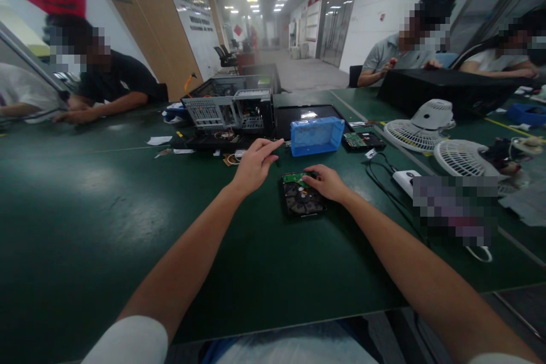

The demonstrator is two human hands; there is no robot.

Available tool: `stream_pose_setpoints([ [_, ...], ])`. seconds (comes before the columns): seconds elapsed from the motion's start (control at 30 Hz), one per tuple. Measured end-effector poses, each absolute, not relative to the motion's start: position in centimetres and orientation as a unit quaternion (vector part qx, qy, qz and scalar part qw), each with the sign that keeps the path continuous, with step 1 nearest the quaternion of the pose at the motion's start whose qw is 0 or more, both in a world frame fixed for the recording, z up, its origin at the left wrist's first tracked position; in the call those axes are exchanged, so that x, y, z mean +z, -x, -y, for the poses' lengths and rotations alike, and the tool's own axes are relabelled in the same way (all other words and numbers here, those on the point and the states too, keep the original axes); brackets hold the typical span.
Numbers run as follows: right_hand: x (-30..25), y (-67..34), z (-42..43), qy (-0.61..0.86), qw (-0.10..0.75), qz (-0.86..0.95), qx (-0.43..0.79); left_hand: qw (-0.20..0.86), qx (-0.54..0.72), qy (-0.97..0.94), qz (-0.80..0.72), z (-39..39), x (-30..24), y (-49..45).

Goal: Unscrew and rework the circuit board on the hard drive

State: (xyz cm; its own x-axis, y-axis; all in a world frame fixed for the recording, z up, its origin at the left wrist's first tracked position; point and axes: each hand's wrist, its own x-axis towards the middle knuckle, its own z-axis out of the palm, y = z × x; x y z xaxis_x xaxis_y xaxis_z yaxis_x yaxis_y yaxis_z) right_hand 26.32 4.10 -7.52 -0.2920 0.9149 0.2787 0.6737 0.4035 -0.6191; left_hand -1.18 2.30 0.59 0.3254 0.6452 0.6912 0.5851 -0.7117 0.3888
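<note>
A hard disk drive (303, 200) lies on the green table in front of me, its underside and green circuit board facing up. My right hand (327, 183) grips it at the far right corner, with thumb and fingers over the circuit board. To the left and a little farther away, my left hand (256, 166) hovers with its index finger stretched toward a blue plastic bin (318, 136). Its thumb stands apart, and I see nothing held in it. The bin's open side faces me, just beyond the drive.
An opened computer case (230, 111) stands behind my left hand, with cables and paper scraps around it. Another drive with a circuit board (363, 141) lies right of the bin. Farther right are white fan parts (416, 132), a power strip (407, 180) and a black case (447, 91). Other people sit at both sides.
</note>
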Motion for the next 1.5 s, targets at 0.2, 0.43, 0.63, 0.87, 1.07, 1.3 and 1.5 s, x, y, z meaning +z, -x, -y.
stream_pose_setpoints([
  [0.2,-7.3,-26.3,-4.0,0.517,0.303,0.776,0.195,0.075,0.463,-0.796,-0.383,-2.7,-0.2,1.2],
  [0.43,-7.2,-26.3,-4.0,0.51,0.3,0.785,0.187,0.113,0.527,-0.748,-0.387,-2.6,-0.4,0.8],
  [0.63,-7.3,-26.3,-4.0,0.514,0.303,0.782,0.182,0.131,0.533,-0.738,-0.393,-2.6,-0.5,0.5],
  [0.87,-7.2,-26.3,-3.9,0.511,0.302,0.783,0.186,0.124,0.517,-0.743,-0.408,-2.1,-0.1,0.4],
  [1.07,-7.2,-26.3,-3.9,0.514,0.301,0.782,0.184,0.055,0.513,-0.749,-0.416,-1.7,0.3,0.3],
  [1.3,-7.4,-26.4,-4.2,0.509,0.298,0.786,0.184,0.107,0.533,-0.728,-0.417,-2.2,-0.3,0.2],
  [1.5,-7.2,-26.3,-4.0,0.507,0.298,0.789,0.182,0.096,0.531,-0.734,-0.412,-2.1,-0.2,0.0],
])
